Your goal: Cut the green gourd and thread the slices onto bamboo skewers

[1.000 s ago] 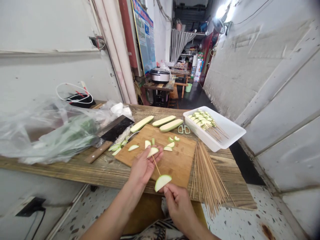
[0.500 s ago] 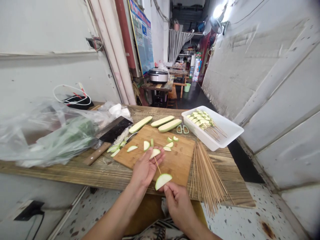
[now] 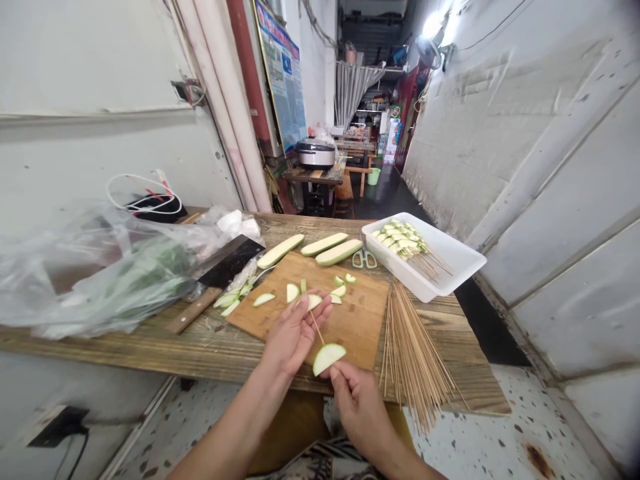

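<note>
Zucchini slice (image 3: 327, 359) on bamboo skewer (image 3: 318, 328), now nearer the left hand (image 3: 295, 335), which grips a second slice (image 3: 314, 301); right hand (image 3: 360, 407) pinches the first slice.

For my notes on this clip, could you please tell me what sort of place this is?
Probably a back passage of a small eatery: a wooden cutting board, a pile of bamboo skewers, and a rice cooker further along.

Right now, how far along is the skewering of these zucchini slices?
Done: skewered slices lie in the white tray. In hand: a bamboo skewer with slices, between left hand and right hand. Left: loose slices on the cutting board, three zucchini pieces, bare skewers.
</note>
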`<state>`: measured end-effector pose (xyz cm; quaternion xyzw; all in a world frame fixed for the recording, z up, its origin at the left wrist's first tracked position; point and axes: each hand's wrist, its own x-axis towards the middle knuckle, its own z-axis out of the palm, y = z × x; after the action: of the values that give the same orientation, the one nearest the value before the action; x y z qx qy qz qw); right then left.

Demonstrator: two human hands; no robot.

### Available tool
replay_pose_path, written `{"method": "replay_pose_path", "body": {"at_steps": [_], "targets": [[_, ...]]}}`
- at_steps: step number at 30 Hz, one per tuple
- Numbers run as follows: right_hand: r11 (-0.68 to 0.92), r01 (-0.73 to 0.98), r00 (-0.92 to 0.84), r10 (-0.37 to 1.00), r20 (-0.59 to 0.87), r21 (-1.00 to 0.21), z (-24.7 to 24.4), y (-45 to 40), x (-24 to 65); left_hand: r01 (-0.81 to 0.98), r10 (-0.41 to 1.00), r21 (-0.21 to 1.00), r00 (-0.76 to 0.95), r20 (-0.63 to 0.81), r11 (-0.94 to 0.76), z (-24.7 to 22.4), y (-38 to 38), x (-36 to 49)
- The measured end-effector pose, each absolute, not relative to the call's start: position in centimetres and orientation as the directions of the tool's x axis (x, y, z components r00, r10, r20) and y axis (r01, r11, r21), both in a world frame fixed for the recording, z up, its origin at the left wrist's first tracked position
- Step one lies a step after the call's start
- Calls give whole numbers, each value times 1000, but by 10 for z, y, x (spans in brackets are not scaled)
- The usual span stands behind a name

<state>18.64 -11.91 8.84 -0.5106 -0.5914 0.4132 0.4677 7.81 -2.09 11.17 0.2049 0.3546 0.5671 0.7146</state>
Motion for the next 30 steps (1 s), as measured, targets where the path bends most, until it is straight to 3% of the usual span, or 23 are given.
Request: {"method": "replay_pose_path", "body": {"at_steps": [10, 21, 30], "targets": [[54, 110, -23, 998, 52, -992, 86, -129, 187, -674, 946, 667, 180, -269, 318, 115, -26, 80], [8, 79, -43, 999, 5, -997, 81, -137, 187, -687, 954, 669, 133, -270, 285, 115, -22, 77], [-19, 60, -41, 999, -22, -998, 79, -136, 189, -659, 949, 684, 195, -246, 313, 113, -25, 75]]}}
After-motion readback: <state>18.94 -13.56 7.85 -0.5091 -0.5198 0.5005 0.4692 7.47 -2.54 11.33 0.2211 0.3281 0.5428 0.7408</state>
